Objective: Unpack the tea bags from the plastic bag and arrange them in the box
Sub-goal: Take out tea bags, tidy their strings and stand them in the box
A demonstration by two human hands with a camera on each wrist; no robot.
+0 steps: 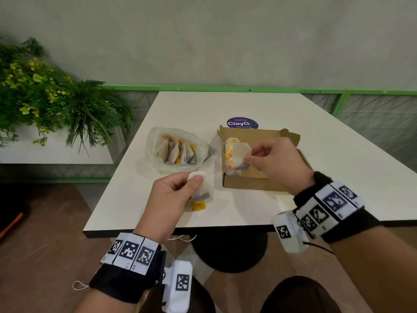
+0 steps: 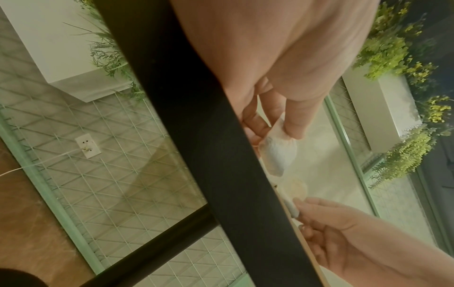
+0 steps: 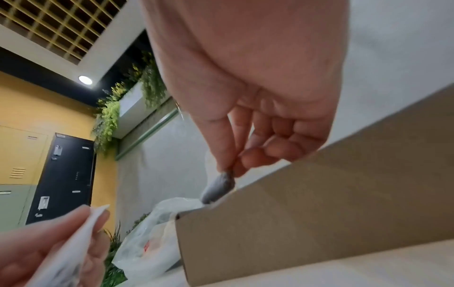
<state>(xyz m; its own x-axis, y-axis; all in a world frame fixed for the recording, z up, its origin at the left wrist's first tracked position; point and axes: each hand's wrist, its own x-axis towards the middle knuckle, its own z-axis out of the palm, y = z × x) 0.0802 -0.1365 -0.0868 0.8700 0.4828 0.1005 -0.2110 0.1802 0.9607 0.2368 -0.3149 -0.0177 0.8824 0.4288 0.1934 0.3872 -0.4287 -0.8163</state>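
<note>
A clear plastic bag (image 1: 178, 150) with several tea bags lies on the white table (image 1: 316, 123), left of an open cardboard box (image 1: 255, 184). Tea bags with yellow tags (image 1: 230, 154) stand at the box's left end. My right hand (image 1: 270, 159) pinches a tea bag (image 1: 241, 154) over the box; in the right wrist view the tea bag (image 3: 218, 188) hangs from my thumb and forefinger just above the box wall (image 3: 319, 213). My left hand (image 1: 178, 195) pinches another tea bag (image 1: 200, 193) with a yellow tag near the table's front edge; in the left wrist view this tea bag (image 2: 277, 151) hangs from my fingers.
A purple round sticker (image 1: 242, 123) lies on the table behind the box. A planter with green plants (image 1: 45, 98) stands to the left. A black stool (image 1: 228, 251) is under the table's front edge. A green railing (image 1: 225, 88) runs behind the table.
</note>
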